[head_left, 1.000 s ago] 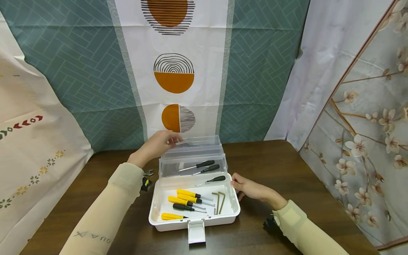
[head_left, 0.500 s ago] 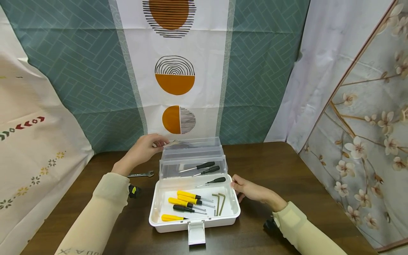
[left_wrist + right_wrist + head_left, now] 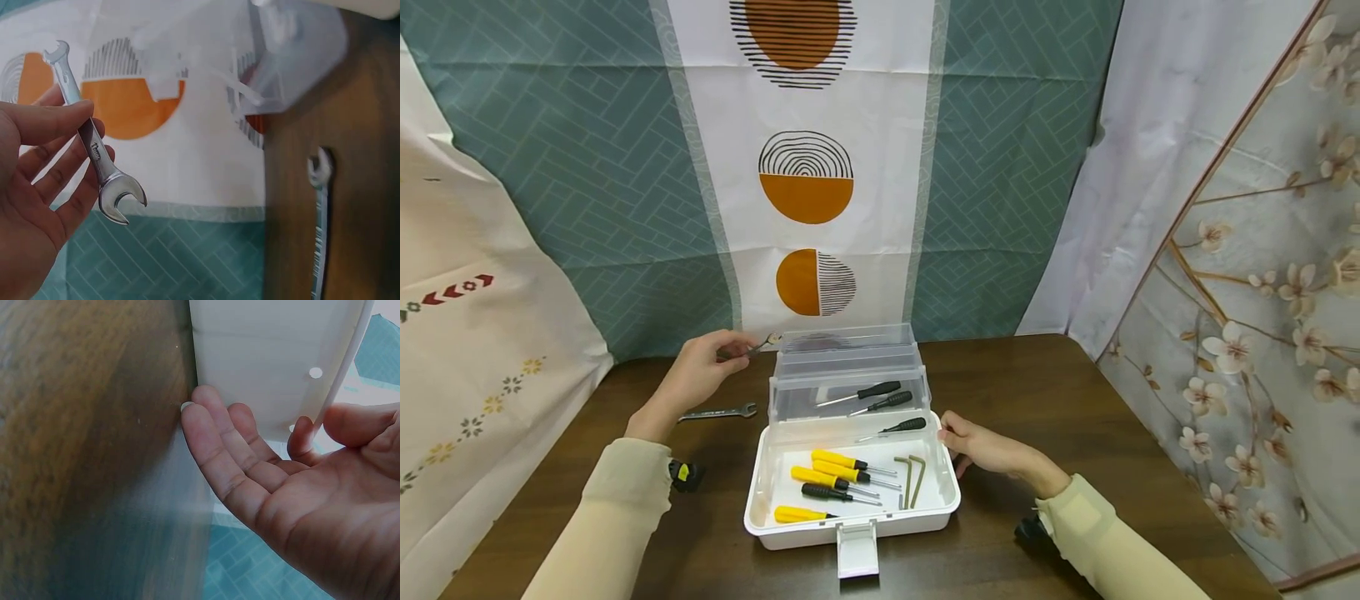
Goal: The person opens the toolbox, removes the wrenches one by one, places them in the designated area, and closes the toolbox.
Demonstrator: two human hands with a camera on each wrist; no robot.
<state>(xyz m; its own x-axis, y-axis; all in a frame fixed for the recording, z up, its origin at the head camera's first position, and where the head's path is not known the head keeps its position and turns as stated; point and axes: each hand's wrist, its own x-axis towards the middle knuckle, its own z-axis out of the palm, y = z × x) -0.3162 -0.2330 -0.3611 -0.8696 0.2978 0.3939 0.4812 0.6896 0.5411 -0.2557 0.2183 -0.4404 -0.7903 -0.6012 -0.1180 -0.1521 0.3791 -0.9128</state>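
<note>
A small double open-ended wrench (image 3: pixel 107 170) is pinched between the thumb and fingers of my left hand (image 3: pixel 711 367), held up left of the raised lid. Below that hand, a second wrench (image 3: pixel 718 412) lies on the table. My right hand (image 3: pixel 988 442) grips the right rim of a white toolbox (image 3: pixel 951 500), thumb on the rim and fingers against the outer side wall. Inside the toolbox lie several yellow-handled screwdrivers (image 3: pixel 818 475), a black-handled screwdriver (image 3: pixel 827 492) and two hex keys (image 3: pixel 917 481). The clear folding lid trays (image 3: pixel 846 358) stand raised behind it.
More black screwdrivers (image 3: pixel 880 389) rest in the clear tray section. The toolbox's front latch (image 3: pixel 857 550) hangs down over the wooden table (image 3: pixel 1000 375). Patterned cloths (image 3: pixel 1015 167) hang behind the table and at both sides.
My left hand has moved left with the wrench, away from the lid trays. The wrench lying on the table has come fully into sight. My right hand has stayed at the toolbox rim.
</note>
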